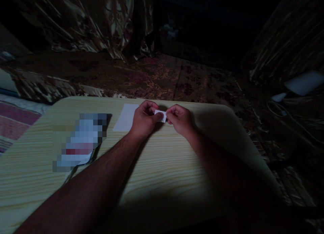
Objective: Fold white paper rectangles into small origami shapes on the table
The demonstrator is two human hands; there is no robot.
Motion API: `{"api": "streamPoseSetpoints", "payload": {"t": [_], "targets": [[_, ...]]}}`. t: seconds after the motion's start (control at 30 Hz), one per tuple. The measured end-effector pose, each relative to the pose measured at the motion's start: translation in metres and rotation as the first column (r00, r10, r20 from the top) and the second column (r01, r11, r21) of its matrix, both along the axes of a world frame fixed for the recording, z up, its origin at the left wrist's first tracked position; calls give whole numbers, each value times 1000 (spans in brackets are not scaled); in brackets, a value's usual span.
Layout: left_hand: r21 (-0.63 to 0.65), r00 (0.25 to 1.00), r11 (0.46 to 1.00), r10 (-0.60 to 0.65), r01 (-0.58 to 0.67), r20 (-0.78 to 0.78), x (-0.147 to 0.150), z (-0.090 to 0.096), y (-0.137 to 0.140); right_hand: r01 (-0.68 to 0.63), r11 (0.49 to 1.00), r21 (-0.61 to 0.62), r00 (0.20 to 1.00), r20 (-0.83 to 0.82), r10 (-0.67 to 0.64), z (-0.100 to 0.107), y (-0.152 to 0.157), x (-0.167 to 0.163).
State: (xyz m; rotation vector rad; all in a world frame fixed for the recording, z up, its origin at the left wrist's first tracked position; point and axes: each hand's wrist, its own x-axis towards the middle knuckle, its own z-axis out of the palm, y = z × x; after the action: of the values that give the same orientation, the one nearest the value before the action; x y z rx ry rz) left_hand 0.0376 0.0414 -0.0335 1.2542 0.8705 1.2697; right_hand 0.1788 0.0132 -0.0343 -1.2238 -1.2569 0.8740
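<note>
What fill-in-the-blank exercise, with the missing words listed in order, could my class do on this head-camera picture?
1. The left hand and right hand together hold a small paper piece whose colour is ____.
2. On the tabletop, a paper sheet lies between the pixelated item and the ____ hand.
3. The tabletop is pale, with a striped ____-grain pattern.

Missing words: white; left; wood.

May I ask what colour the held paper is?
The held paper is white, clearest in the head view.
</note>
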Motion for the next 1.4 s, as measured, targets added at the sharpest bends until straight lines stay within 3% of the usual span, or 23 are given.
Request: {"api": "streamPoseSetpoints", "payload": {"t": [0.9, 1.4], "targets": [[41, 999, 998, -43, 42, 27, 3, -2, -2, -4, 999, 32, 1000, 26, 3, 2, 0, 2], [-18, 995, 998, -55, 57, 77, 1, 0, 1, -16, 996, 84, 992, 124, 6, 1, -1, 0]]}}
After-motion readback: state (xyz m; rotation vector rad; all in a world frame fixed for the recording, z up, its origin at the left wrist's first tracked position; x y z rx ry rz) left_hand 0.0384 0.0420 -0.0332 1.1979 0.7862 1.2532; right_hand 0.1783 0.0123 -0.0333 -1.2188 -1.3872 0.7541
